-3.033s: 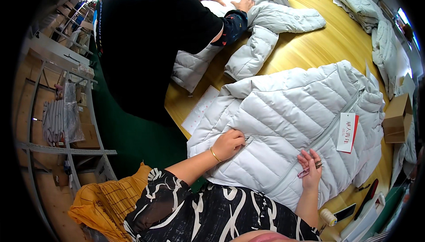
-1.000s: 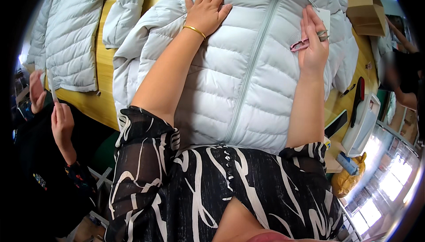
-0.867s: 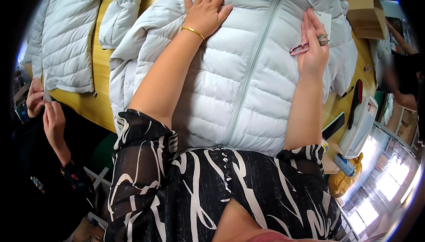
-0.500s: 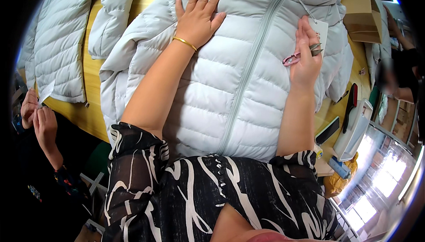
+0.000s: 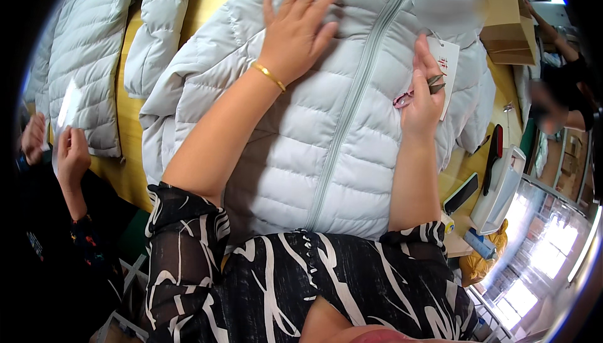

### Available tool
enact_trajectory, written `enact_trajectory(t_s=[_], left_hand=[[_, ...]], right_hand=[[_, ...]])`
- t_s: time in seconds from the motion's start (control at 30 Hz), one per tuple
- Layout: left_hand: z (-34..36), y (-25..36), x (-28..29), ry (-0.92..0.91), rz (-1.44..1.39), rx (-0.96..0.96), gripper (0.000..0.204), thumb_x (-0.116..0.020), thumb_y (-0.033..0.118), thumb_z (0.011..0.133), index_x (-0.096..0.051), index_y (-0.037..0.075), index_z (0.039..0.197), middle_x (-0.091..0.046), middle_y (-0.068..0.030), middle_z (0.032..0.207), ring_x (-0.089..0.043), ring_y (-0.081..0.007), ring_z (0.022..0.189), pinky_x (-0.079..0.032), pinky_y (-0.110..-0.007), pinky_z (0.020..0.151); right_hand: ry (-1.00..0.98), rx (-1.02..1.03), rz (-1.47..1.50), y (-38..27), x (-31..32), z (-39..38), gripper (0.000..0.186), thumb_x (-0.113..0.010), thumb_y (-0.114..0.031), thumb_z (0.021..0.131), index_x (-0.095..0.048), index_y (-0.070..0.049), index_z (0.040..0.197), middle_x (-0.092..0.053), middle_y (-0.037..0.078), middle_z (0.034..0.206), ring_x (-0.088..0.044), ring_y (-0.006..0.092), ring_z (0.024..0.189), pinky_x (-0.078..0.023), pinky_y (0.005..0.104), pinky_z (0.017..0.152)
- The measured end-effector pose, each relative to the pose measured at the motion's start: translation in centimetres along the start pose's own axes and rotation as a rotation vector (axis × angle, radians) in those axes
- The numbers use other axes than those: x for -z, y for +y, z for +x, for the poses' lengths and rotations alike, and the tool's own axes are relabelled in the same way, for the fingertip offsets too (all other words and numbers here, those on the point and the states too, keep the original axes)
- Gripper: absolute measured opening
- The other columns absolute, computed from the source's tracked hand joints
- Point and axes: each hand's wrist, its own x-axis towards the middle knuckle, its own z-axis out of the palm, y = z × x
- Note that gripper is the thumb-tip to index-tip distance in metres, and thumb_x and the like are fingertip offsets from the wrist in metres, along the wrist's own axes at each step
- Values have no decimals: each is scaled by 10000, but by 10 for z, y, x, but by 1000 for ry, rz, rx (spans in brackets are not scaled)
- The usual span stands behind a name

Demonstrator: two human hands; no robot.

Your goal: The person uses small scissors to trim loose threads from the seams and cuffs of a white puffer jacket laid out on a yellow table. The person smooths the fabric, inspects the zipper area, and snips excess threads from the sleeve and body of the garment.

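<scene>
Left hand (image 5: pixel 292 40), fingers apart, now blurred, nearer zipper (image 5: pixel 352 104) of puffer jacket (image 5: pixel 301 133); pressing likely eased. Right hand (image 5: pixel 422 106) clamped on pink snips (image 5: pixel 402 100) beside hang tag (image 5: pixel 449 70).

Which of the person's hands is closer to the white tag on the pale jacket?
Right. The right hand is just left of the white tag, close beside it; the left hand is farther off, over the jacket across the zipper.

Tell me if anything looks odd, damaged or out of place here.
A smooth grey oval covers part of the pale jacket beside the upper end of the zipper. It looks odd because the jacket around it is sharp; probably an image blur, not a stain.
</scene>
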Motion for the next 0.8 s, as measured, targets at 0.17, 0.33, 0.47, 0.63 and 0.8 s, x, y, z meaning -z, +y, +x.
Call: enact_trajectory(t_s=[0.17, 0.33, 0.47, 0.63, 0.8], left_hand=[[69, 21, -10, -57, 93, -152, 442, -437, 368, 884, -399, 267, 1313, -325, 24, 1405, -245, -248, 1315, -93, -592, 1013], [100, -1, -26, -196, 163, -61, 438, -428, 376, 886, -399, 278, 1311, -326, 30, 1404, -245, -248, 1314, -92, -598, 1011], [101, -9, -37, -227, 159, -54, 434, -421, 383, 888, -399, 287, 1311, -326, 35, 1403, -245, -249, 1314, -92, -603, 1009], [97, -14, -48, -231, 155, -51, 430, -412, 391, 890, -399, 298, 1309, -327, 41, 1402, -245, -249, 1313, -92, -610, 1006], [92, -15, -57, -203, 162, -57, 426, -404, 399, 892, -399, 309, 1308, -328, 47, 1401, -245, -249, 1312, -91, -616, 1004]], right_hand=[[-14, 0, 6, 2, 3, 1, 381, -339, 18, 851, -432, 78, 1216, -302, 213, 1380, -247, 270, 1313, -157, 375, 1088], [41, -45, 35, 0, -1, 0, 375, -366, -10, 866, -420, 93, 1222, -284, 232, 1380, -254, 264, 1310, -168, 375, 1091], [48, -54, 97, 5, 4, 0, 384, -370, -19, 866, -410, 92, 1231, -286, 224, 1383, -262, 288, 1307, -168, 395, 1088], [26, -54, 132, 16, 11, 1, 387, -372, -30, 877, -394, 87, 1246, -294, 211, 1383, -267, 315, 1302, -149, 412, 1090], [23, -57, 163, 15, 12, 2, 386, -370, -27, 881, -390, 88, 1249, -296, 214, 1381, -257, 321, 1306, -143, 415, 1092]])
